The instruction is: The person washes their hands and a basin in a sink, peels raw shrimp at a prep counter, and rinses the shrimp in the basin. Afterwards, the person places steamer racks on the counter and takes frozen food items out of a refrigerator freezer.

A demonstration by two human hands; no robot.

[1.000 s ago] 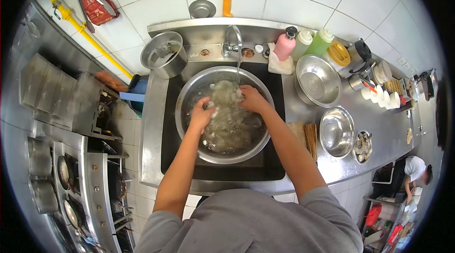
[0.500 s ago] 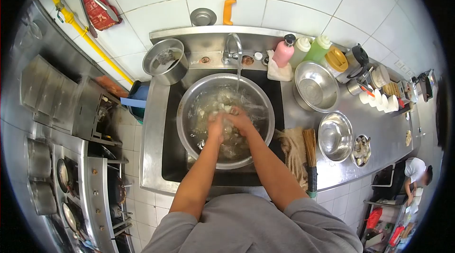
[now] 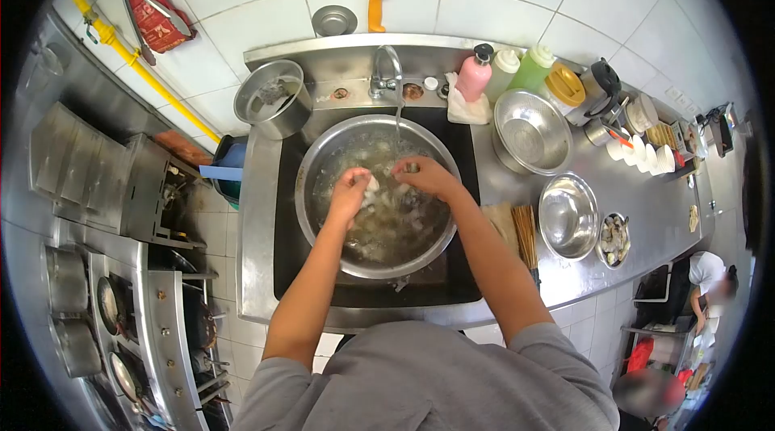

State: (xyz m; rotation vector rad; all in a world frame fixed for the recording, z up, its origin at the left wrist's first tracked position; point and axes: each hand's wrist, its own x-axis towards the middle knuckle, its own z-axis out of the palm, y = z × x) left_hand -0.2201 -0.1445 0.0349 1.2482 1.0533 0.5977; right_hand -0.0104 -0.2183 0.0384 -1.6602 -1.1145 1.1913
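Apart now, the left hand (image 3: pixel 347 193) and right hand (image 3: pixel 432 177) have moved out from the middle of the basin (image 3: pixel 387 273), where they were close together in the earlier frame; both sit over its water, fingers curled.

In the head view, the left hand closes on a pale piece (image 3: pixel 372 186) at its fingertips, held just above the murky water, perhaps to look it over or rinse it; the right hand's fingers bend inward near the tap's stream – whether they grip anything, I cannot tell. The basin sits inside the sink (image 3: pixel 288 269), under the running tap (image 3: pixel 388 66), likely so that spills drain away; a colander (image 3: pixel 529 139) and a steel bowl (image 3: pixel 567 217) stand to the right on the bench (image 3: pixel 646 229) – apparently for easy reach.
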